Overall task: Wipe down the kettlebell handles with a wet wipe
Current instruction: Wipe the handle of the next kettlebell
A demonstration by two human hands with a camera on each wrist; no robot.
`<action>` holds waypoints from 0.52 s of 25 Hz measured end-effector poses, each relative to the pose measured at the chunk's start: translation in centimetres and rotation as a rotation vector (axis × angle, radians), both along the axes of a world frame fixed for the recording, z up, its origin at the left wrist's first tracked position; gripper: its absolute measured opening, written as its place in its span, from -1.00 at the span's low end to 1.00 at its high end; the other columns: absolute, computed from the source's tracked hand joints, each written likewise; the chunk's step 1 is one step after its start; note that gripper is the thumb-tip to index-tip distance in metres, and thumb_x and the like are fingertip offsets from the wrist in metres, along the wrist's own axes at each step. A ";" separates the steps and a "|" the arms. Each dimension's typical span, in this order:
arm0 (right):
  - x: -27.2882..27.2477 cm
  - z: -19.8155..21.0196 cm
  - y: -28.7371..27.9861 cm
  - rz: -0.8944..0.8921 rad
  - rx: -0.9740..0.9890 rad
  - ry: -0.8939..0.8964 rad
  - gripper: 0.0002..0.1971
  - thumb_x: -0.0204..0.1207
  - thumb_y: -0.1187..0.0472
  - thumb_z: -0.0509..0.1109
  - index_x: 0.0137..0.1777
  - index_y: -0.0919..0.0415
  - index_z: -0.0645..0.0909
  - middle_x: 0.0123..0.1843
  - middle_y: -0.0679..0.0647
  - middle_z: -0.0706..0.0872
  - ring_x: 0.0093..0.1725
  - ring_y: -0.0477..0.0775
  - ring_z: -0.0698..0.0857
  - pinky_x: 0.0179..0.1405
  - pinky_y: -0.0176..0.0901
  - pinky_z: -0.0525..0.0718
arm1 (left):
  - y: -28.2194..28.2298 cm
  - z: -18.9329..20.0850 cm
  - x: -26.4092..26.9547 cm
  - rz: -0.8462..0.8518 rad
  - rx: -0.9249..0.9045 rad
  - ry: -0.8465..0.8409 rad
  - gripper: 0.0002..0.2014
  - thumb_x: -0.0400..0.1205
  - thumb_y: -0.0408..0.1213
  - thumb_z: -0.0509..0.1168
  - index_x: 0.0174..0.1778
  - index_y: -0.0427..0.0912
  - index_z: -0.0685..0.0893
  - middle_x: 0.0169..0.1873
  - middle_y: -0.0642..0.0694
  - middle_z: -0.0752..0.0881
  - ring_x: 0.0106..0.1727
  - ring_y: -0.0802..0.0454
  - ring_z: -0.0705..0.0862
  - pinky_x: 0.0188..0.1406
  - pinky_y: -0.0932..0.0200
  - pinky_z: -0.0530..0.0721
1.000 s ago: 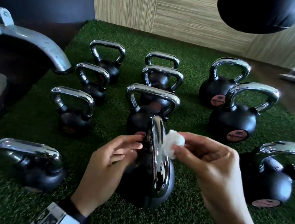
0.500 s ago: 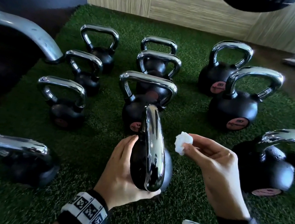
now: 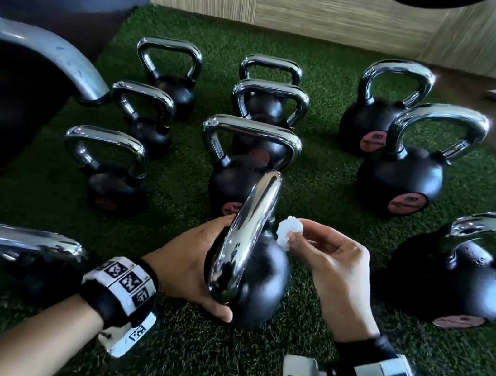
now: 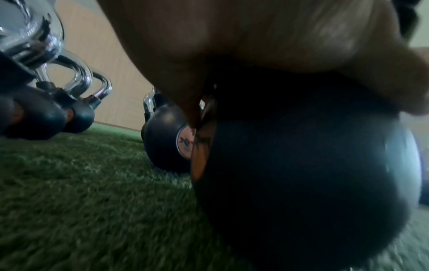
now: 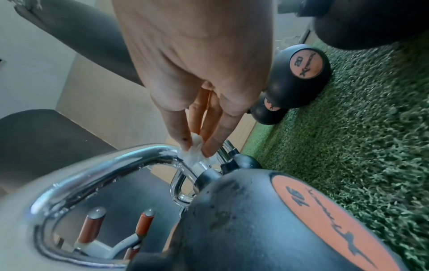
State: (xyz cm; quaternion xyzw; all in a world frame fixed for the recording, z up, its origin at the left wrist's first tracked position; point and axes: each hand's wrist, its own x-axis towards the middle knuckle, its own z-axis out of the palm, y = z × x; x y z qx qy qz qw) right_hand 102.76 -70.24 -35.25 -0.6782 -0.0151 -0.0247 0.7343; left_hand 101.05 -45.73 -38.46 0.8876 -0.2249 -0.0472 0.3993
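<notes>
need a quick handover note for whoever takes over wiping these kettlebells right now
Left hand: cupping the black ball of the near kettlebell, holding it on the turf.
Right hand: pinching a balled white wet wipe at its fingertips, just right of the chrome handle; whether it touches is unclear.
Done: cannot tell how much of this handle is wiped.
Left: finish this handle, then check the other kettlebells standing around it.

The head camera looked down over the turf (image 3: 324,174); both wrist cameras sat close against one shared kettlebell (image 3: 261,275), facing outward.
</notes>
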 end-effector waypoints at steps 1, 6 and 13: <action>0.4 0.0 0.5 -0.011 -0.029 -0.017 -0.76 0.40 0.42 0.65 0.05 0.22 0.86 -0.12 0.12 0.91 -0.14 0.04 0.87 -0.09 -0.21 0.82 | 0.5 0.2 0.2 -0.013 0.025 0.025 0.20 0.03 0.08 0.81 0.59 0.09 0.35 0.45 0.50 0.45 0.51 0.49 0.42 0.56 0.36 0.40; 2.6 -0.8 1.6 -0.057 -0.204 -0.036 -0.75 0.39 0.26 0.70 0.07 0.12 0.87 -0.12 -0.02 0.92 -0.11 0.02 0.90 0.04 0.08 0.87 | 1.6 0.9 0.9 -0.070 -0.373 0.366 -0.29 0.50 -0.38 0.48 0.55 0.06 0.38 0.42 0.50 0.58 0.50 0.46 0.49 0.59 0.36 0.38; 3.8 -0.5 2.4 -0.056 -0.342 -0.041 -0.75 0.33 0.23 0.73 0.02 0.05 0.90 -0.18 -0.10 0.91 -0.18 -0.16 0.88 0.00 -0.02 0.87 | -2.7 -2.1 -0.3 0.364 -0.474 0.038 -0.48 0.44 0.02 0.48 0.27 0.61 0.59 0.27 0.37 0.71 0.39 0.19 0.67 0.51 -0.12 0.58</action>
